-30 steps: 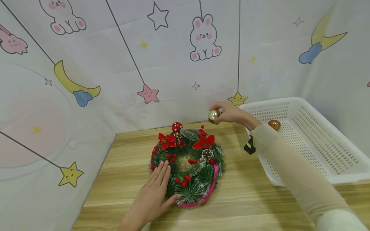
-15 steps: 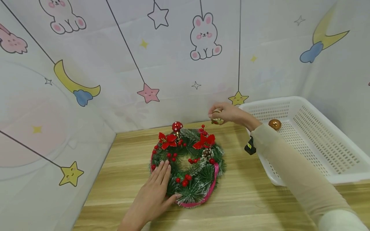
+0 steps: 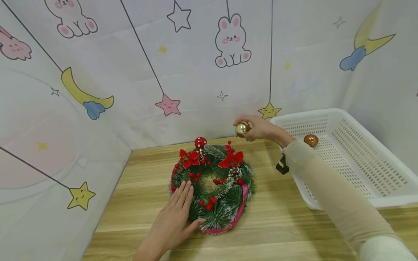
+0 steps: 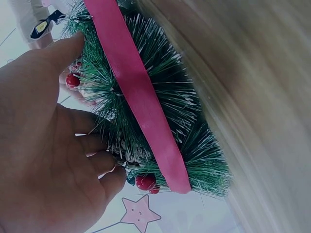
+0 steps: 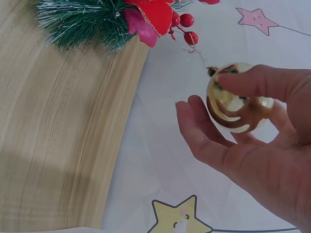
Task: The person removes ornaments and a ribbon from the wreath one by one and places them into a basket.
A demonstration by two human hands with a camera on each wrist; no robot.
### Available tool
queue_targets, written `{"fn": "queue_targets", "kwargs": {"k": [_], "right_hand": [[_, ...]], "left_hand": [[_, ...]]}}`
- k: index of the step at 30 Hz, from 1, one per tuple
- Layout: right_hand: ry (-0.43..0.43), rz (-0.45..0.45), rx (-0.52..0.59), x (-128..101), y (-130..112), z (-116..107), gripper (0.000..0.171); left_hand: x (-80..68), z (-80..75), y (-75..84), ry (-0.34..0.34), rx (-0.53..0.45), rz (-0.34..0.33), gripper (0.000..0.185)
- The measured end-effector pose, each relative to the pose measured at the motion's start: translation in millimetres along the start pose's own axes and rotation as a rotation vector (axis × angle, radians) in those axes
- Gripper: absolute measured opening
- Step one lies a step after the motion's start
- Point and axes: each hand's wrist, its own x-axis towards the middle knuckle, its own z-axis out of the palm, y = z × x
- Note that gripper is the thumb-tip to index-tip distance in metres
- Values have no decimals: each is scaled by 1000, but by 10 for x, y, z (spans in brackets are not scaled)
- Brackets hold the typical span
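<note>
One bauble [image 3: 242,129] in right hand [image 3: 260,129]

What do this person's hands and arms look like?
The right hand is bare beyond a beige sleeve, whiter at the picture's bottom edge, with a black, yellow-marked device by the cuff. The left hand is bare, no sleeve showing.

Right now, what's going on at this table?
A person's left hand rests on a round green artificial wreath lying on a wood-grain table. The right hand holds a shiny gold ball ornament in mid-air beyond the wreath's far right edge. A shiny copper-coloured ball sits in the white perforated plastic basket on the right.
</note>
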Motion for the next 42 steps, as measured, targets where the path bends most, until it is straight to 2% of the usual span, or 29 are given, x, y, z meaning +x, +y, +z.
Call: {"fn": "queue_targets", "kwargs": {"k": [4,8,11,18,23,27,30,32,34,37,42], "right_hand": [[-7,-15,19,8,-24,35,63],[-13,-25,54,37,-23,74,43],[5,-36,30,57,-19,88,30],[83,33,-112,77,-57,76,54],[52,26,-69,76,-56,57,49],[1,15,22,57,-59,45,60],[-22,2,65,55,-64,46,51],[-24,-15,52,62,-66,43,38],[-17,-26,25,66,-68,38,32],[-8,-24,-29,68,-71,26,37],[15,13,-39,49,-106,23,52]], "left_hand": [[-4,2,-4,1,-1,3,94],[-11,-3,-3,4,-3,4,94],[-15,-7,-2,5,-1,6,94],[-4,-13,2,-3,5,2,94],[-2,-17,-1,-7,4,1,95],[-5,-16,-4,-9,1,1,95],[-6,-12,-1,-5,1,1,94],[-7,-10,0,-2,0,2,94],[-9,-8,1,2,3,3,94],[-11,-7,3,2,7,5,94],[-5,-6,4,-1,11,5,94]]}}
